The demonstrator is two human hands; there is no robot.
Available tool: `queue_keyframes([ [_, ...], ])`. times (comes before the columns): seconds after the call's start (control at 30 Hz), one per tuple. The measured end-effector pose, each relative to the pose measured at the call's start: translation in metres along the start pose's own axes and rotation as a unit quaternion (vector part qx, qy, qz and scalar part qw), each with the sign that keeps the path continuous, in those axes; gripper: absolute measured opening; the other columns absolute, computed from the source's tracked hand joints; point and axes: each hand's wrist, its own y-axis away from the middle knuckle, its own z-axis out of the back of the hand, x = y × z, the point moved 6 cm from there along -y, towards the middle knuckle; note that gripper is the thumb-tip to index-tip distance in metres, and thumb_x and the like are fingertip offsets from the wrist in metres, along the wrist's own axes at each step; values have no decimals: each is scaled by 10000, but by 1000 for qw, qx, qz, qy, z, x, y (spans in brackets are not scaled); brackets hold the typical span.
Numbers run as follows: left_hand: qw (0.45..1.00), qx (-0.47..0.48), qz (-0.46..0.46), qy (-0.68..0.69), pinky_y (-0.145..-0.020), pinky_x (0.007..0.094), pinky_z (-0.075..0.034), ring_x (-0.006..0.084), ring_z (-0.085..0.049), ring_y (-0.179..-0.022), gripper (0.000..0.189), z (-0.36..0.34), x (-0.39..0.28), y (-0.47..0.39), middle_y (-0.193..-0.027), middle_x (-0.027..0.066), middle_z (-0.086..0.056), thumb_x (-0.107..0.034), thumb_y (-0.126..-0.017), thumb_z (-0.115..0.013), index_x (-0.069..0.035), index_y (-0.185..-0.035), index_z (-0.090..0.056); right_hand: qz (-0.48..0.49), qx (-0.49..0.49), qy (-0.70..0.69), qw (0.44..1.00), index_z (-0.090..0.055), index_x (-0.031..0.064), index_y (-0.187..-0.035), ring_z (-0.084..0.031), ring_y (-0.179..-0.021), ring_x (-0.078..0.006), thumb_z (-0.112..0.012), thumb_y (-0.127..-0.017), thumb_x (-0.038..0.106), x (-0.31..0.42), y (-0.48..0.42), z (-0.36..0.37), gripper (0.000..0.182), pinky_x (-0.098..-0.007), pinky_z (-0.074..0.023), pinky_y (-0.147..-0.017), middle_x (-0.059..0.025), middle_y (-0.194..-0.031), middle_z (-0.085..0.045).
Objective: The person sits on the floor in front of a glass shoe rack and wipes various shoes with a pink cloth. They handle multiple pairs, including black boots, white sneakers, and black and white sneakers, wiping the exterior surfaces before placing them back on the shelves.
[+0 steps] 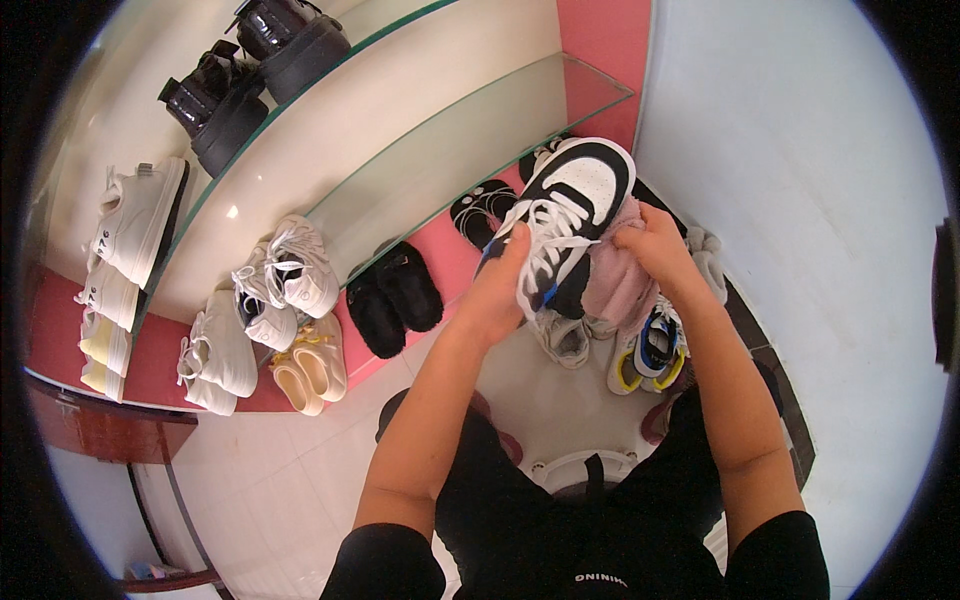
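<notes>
My left hand point(499, 292) grips a white and black sneaker point(581, 199) with white laces and a blue patch, its toe pointing up and to the right. A pink cloth point(619, 274) is pinched in my right hand point(656, 251), against the sneaker's right side. Below the cloth, on the floor, lies a blue, white and yellow sneaker point(656, 349). A greyish-white shoe point(564, 339) rests to the left of it. Part of another light shoe beside that one is hidden by the cloth.
Glass shelves point(450, 161) at the left hold glossy black platform shoes point(289, 45) and white sneakers point(142, 225). On the pink base stand black fluffy slippers point(395, 296) and cream clogs point(311, 364). A pale wall point(787, 202) rises on the right, with a grey cloth point(705, 259) near its foot.
</notes>
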Motion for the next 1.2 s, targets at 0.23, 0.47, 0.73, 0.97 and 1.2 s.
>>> queue_keyframes([
  [0.23,939,98,-14,-329,-995,302,-361,197,-487,-1144,622,2,-15,13,-1282,90,-500,-269,-785,-684,-20,-1300,-441,-32,23,-45,998,-586,-26,-1040,-581,-806,-151,-530,-666,27,0,2,-1,382,-270,-461,-755,-61,-913,-628],
  [0.47,768,62,-257,-583,-976,364,-371,362,-479,-1136,647,-5,-6,15,-1226,207,-517,-197,-689,-728,-12,-1253,-469,-2,-2,29,1000,-602,-40,-990,-600,-805,-199,-574,-683,128,-2,0,3,352,-310,-465,-760,-119,-878,-644],
  [0.73,954,-91,-108,-264,-857,323,-458,194,-584,-959,474,20,-11,2,-1091,80,-601,-134,-789,-657,-37,-1223,-490,88,6,-47,995,-608,-5,-982,-603,-808,-187,-544,-701,84,39,11,0,302,-306,-479,-752,-112,-890,-647],
  [0.97,972,-214,-81,-52,-620,344,-529,187,-628,-716,256,45,-5,-13,-873,59,-628,-155,-821,-634,-41,-1040,-565,214,96,122,964,-567,76,-1082,-626,-887,-260,-615,-711,102,59,44,-43,375,-345,-500,-761,-103,-1011,-601],
  [1.2,967,-138,-89,197,-845,441,-507,296,-627,-934,329,31,-24,-14,-1046,148,-635,-222,-858,-570,-24,-1119,-539,335,89,212,914,-557,111,-1055,-592,-914,-290,-658,-659,16,96,77,-61,420,-365,-506,-741,-63,-1056,-526],
])
